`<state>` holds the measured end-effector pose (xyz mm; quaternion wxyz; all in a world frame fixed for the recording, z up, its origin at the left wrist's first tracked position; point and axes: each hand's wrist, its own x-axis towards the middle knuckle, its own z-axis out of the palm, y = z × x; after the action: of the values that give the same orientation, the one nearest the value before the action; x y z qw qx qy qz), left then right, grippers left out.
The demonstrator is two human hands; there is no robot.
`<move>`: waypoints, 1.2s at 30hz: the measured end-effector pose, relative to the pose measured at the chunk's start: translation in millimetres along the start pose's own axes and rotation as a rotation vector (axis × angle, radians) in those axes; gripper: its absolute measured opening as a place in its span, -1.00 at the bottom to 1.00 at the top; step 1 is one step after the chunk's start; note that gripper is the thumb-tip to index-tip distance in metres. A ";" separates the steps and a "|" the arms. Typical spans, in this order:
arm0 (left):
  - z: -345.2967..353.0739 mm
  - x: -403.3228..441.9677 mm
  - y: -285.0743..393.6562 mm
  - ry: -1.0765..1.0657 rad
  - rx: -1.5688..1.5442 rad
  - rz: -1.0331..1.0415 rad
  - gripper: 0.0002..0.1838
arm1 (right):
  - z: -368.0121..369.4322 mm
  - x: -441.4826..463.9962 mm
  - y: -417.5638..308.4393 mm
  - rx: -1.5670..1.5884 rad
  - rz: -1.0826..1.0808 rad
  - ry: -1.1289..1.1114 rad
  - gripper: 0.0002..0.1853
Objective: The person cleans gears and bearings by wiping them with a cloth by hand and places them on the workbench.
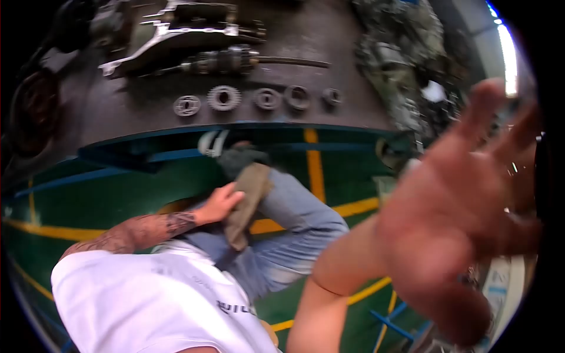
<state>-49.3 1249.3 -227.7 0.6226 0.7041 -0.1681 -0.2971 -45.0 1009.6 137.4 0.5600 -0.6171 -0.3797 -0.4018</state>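
Note:
My left hand (pixel 219 204) is at my lap, its fingers closed on the edge of an olive-brown cloth (pixel 250 197) that lies over my jeans. Whether this cloth is a rag or a glove I cannot make out. Close to the camera at the right, my right hand (pixel 453 206) is raised, blurred, fingers spread and holding nothing visible. On the dark workbench (pixel 141 103) ahead, a toothed gear (pixel 224 98) and several metal rings sit in a row, including a larger ring (pixel 297 97) and a small one (pixel 332 96). Behind them lies a shaft assembly (pixel 226 61) with a long thin rod.
A cast metal housing (pixel 194 29) rests at the back of the bench. Piled metal machine parts (pixel 406 59) crowd the right side. Below the bench's front edge is a green floor (pixel 118 203) with yellow lines. A dark round object (pixel 38 109) is at far left.

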 end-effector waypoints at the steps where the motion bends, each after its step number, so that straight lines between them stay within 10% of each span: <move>1: 5.7 -1.3 6.1 0.017 -0.153 0.068 -0.56 | -0.1 -10.8 7.8 0.030 0.051 0.077 -0.37; 9: 11.4 2.9 23.0 -0.012 -0.617 -0.003 -0.51 | 11.8 -167.8 106.4 -0.134 1.030 0.223 -0.64; 17: 25.9 5.0 -2.7 -0.052 -0.352 0.052 -0.52 | 35.6 -162.3 143.9 -0.289 0.940 0.134 -0.53; 22: 25.3 3.3 8.2 -0.106 -0.474 -0.024 -0.50 | 58.3 -140.2 151.0 -0.991 0.790 -0.475 -0.32; 28: 27.1 7.1 -9.3 -0.075 -0.313 0.075 -0.46 | 65.8 -84.9 118.1 -0.498 0.906 -0.043 -0.45; 36: 22.8 10.2 6.3 -0.146 -0.428 -0.012 -0.47 | 24.5 41.2 -24.5 -0.175 -0.117 0.111 -0.36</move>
<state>-55.0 1224.4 -224.8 0.7423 0.5336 -0.1413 -0.3798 -49.8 1036.8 183.6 0.5000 -0.6169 -0.3469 -0.4991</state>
